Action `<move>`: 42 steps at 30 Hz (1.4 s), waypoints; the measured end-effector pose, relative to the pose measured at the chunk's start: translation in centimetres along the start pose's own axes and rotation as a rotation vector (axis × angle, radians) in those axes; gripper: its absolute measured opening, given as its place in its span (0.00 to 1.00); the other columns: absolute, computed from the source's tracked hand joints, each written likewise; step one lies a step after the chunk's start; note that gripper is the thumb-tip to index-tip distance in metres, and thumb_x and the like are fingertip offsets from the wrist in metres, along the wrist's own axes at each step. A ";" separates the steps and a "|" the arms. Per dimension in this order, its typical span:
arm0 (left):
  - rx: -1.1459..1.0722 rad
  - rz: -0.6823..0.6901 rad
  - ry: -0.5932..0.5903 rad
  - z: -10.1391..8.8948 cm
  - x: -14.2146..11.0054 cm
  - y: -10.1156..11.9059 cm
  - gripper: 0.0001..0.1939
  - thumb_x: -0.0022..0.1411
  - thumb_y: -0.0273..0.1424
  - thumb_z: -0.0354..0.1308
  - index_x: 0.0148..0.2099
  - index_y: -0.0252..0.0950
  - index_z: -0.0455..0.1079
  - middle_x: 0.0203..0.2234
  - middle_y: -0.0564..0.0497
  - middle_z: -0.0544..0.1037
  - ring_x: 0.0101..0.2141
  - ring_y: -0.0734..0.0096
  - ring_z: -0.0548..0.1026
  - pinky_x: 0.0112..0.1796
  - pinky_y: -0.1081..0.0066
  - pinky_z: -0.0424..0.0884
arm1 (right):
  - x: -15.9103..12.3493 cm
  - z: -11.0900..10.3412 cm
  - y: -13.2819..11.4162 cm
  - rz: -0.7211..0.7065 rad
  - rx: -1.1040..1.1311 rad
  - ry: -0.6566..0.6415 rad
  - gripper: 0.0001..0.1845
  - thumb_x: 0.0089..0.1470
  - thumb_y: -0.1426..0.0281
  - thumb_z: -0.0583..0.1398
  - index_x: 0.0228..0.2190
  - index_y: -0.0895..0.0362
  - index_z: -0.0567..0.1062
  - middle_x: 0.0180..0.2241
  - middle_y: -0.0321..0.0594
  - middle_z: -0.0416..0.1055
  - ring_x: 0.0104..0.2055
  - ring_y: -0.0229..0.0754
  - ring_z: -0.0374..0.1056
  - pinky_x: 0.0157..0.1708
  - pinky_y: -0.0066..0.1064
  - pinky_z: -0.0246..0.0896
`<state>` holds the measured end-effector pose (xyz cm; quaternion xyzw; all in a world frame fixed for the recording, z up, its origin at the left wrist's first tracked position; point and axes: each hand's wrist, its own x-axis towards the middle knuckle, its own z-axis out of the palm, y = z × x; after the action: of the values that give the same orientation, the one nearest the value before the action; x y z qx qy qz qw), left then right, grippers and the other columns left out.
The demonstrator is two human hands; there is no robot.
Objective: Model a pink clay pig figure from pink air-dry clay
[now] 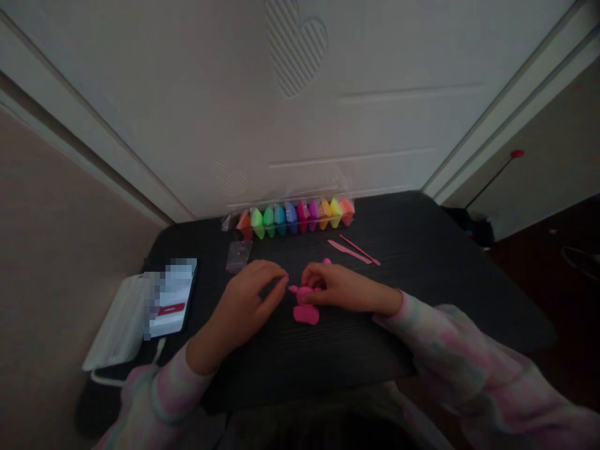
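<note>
A bright pink clay figure [305,314] sits on the dark table, with a flat rounded base and small lobes above it. My right hand [330,286] curls around its upper part, fingertips and thumb pressed on the clay. A round pink clay bit [327,261] shows just behind those fingers. To the left of the figure, my left hand [253,300] hovers with thumb and forefinger pinched together. Whatever lies between these two fingertips is too small to make out. The left fingertips are apart from the figure.
Several colored clay packs [291,217] line the table's back edge in clear plastic. A pink plastic knife [349,251] and a thin pink stick tool [360,250] lie at right. Left are a small clear bag [239,255], a lit phone [175,300] and a white packet [117,322].
</note>
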<state>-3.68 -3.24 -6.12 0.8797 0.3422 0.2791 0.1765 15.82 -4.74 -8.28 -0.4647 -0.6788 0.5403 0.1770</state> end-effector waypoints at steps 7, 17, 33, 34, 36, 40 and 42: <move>-0.079 -0.060 -0.066 4.0 -3.5 -2.3 0.04 0.57 0.25 0.52 0.35 0.33 0.68 0.28 0.50 0.74 0.30 0.75 0.72 0.32 0.76 0.69 | 0.1 0.2 1.7 -0.105 -0.305 0.206 0.13 0.52 0.66 0.56 0.39 0.59 0.69 0.36 0.40 0.69 0.33 0.36 0.66 0.34 0.29 0.60; 0.027 0.092 -0.155 5.3 -5.2 -2.2 0.09 0.55 0.30 0.57 0.40 0.35 0.67 0.32 0.50 0.74 0.32 0.71 0.70 0.33 0.70 0.69 | -3.5 2.4 3.3 -0.261 -0.542 0.245 0.08 0.52 0.69 0.56 0.36 0.58 0.69 0.35 0.39 0.71 0.37 0.39 0.65 0.37 0.31 0.61; 0.008 0.205 -0.272 4.6 -5.2 -2.0 0.11 0.58 0.20 0.50 0.44 0.31 0.66 0.38 0.47 0.76 0.41 0.69 0.71 0.41 0.68 0.70 | -3.4 3.5 3.9 -0.350 -0.717 0.345 0.07 0.53 0.71 0.55 0.33 0.58 0.74 0.32 0.38 0.75 0.29 0.36 0.66 0.30 0.32 0.56; 0.019 0.214 -0.272 4.6 -5.2 -2.0 0.11 0.58 0.20 0.50 0.44 0.32 0.66 0.38 0.47 0.76 0.41 0.69 0.71 0.41 0.68 0.70 | -3.5 3.5 4.0 -0.352 -0.713 0.343 0.07 0.53 0.71 0.56 0.33 0.59 0.74 0.33 0.38 0.75 0.29 0.36 0.66 0.30 0.32 0.56; 0.073 0.213 -0.245 4.5 -5.1 -1.8 0.10 0.56 0.22 0.53 0.42 0.33 0.68 0.36 0.49 0.76 0.38 0.69 0.71 0.39 0.68 0.70 | -3.6 3.4 4.1 -0.357 -0.714 0.335 0.07 0.53 0.72 0.56 0.33 0.59 0.74 0.33 0.38 0.75 0.29 0.36 0.65 0.30 0.32 0.55; 0.223 0.186 -0.197 4.5 -4.9 -1.2 0.12 0.53 0.29 0.58 0.42 0.36 0.70 0.28 0.51 0.72 0.31 0.69 0.67 0.34 0.68 0.69 | -4.2 3.2 4.2 -0.367 -0.772 0.339 0.09 0.51 0.70 0.56 0.36 0.57 0.73 0.30 0.39 0.73 0.29 0.39 0.62 0.29 0.34 0.54; 0.260 0.205 -0.239 4.5 -4.8 -1.0 0.16 0.54 0.33 0.57 0.46 0.37 0.69 0.27 0.51 0.68 0.32 0.68 0.65 0.35 0.66 0.68 | -4.6 3.1 4.3 -0.372 -0.840 0.326 0.12 0.51 0.67 0.57 0.39 0.55 0.72 0.28 0.38 0.71 0.29 0.40 0.60 0.29 0.35 0.52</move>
<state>-4.41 -6.47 -11.90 0.9523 0.2604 0.1425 0.0713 17.75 -10.34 -12.01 -0.4453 -0.8732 0.0991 0.1717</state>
